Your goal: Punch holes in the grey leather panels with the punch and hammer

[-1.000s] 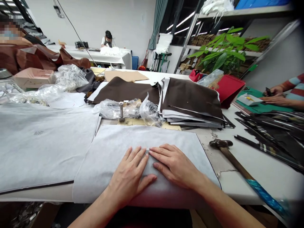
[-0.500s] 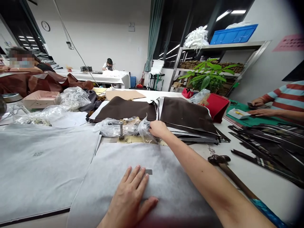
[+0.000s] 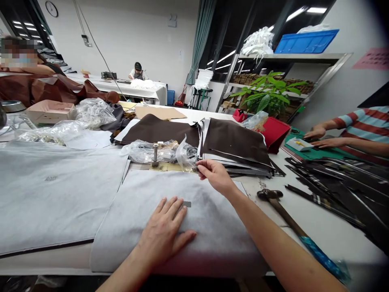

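Two hands at work on my bench: my left hand (image 3: pixel 162 235) lies flat, fingers spread, palm down on the grey fabric sheet (image 3: pixel 170 219) at the near edge. Just beyond the fingertips sits a small grey metal tab (image 3: pixel 187 204), w/ my middle finger almost touching it. My right hand (image 3: pixel 214 175) reaches farther out, fingers curled & pinched at the far edge of the sheet; can't tell if anything small is between thumb & forefinger. Right of that arm, a hammer (image 3: pixel 270 195) w/ blue-wrapped handle rests on the table (image 3: pixel 328 231). Left, a second, larger grey sheet (image 3: pixel 57 194) lies flat. Just beyond my right hand: a clear plastic bag (image 3: pixel 165 151) of hardware, w/ a steel punch (image 3: pixel 155 154) standing upright in front of it. Behind, a stack of dark brown panels (image 3: pixel 237 144); dark straps (image 3: pixel 337 182) spread out on the right. Far right, a co-worker in a striped sleeve (image 3: pixel 361 123) has both hands on a green mat (image 3: pixel 316 153). Farther back, a potted plant (image 3: pixel 267 95) & shelving.
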The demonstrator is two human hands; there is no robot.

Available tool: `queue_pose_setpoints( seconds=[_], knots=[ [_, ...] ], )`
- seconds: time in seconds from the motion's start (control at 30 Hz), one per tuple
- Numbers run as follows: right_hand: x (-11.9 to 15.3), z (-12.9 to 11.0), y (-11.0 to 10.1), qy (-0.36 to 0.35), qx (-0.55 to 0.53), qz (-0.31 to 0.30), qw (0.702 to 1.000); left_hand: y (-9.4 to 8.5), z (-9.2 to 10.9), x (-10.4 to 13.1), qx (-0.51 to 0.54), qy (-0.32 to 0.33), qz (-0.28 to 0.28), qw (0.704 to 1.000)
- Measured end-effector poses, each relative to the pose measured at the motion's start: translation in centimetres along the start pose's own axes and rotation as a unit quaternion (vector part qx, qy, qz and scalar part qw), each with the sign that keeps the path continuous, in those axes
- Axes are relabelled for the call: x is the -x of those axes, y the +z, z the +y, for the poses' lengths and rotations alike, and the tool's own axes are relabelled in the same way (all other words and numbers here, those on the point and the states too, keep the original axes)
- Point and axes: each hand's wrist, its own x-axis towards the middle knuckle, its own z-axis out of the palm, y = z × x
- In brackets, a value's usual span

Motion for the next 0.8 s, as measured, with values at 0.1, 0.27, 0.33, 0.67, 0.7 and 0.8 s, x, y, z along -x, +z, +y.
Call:
queue_pose_setpoints(
  seconds=[0.1,0.27,0.33,0.67,0.7,0.8],
  knots=[
    [3.2,-1.6,0.4,-0.106,0.067,-0.092,0.988,-0.3,0.0,-0.1,0.006,-0.001,-0.018,1.000],
    [6.2,-2.5,1.5,-0.210,0.252,-0.198,0.924,-0.3,-0.2,-0.1,0.008,0.006,-0.021,1.000],
    [7.4,-2.4,2.1,-0.181,0.265,-0.134,0.938,0.0,-0.3,0.1,0.008,0.006,-0.013,1.000],
    [10.2,-1.6,4.0,-0.246,0.290,-0.026,0.924,0.4,-0.4,0.3,0.018,0.003,0.004,1.000],
    [10.0,-1.5,4.0,-0.257,0.284,-0.029,0.923,0.3,-0.3,0.3,0.017,0.002,0.003,1.000],
    [9.2,-1.2,3.6,-0.283,0.252,-0.062,0.923,0.2,-0.3,0.3,0.016,0.000,0.001,1.000]
  ],
)
